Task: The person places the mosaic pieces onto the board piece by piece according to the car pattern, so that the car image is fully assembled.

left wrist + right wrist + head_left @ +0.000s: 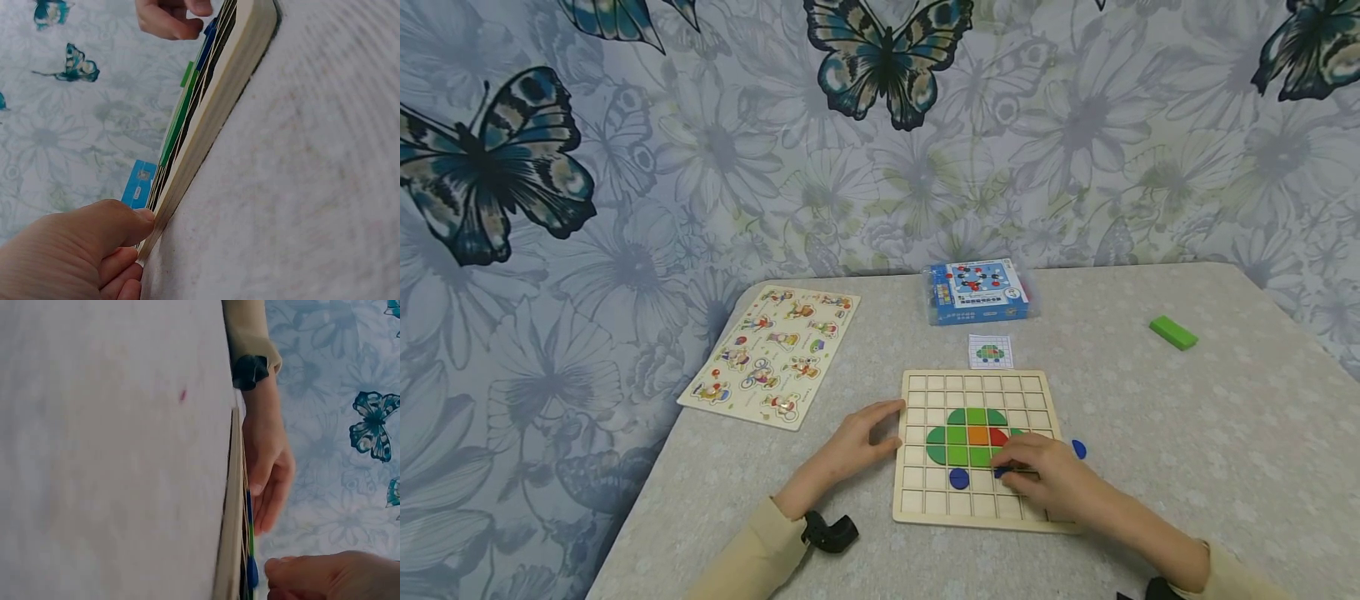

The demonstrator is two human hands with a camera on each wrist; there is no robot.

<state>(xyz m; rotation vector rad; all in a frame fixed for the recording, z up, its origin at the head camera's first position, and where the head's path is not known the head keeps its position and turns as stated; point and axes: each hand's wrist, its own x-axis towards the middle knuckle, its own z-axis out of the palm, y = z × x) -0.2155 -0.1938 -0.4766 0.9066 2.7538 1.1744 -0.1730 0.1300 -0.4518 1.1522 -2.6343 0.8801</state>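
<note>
A wooden grid board (917, 500) lies on the table with flat pieces in its cells. Green pieces (957, 455), an orange square (978, 436) and a red piece (997, 437) form a patch in the middle. Below them sits a round blue shape (958, 478). My left hand (850, 442) touches the board's left edge, thumb and fingertips spread along it. Over the lower right of the patch, my right hand (1052, 475) pinches a small blue piece (999, 472) between thumb and fingers, close over the grid; the fingers hide much of it.
A half-round blue piece (1078, 449) lies right of the board. Behind the board are a small pattern card (991, 352) and a blue box (979, 292). An illustrated board (775, 354) lies at the left, a green block (1173, 332) at the far right.
</note>
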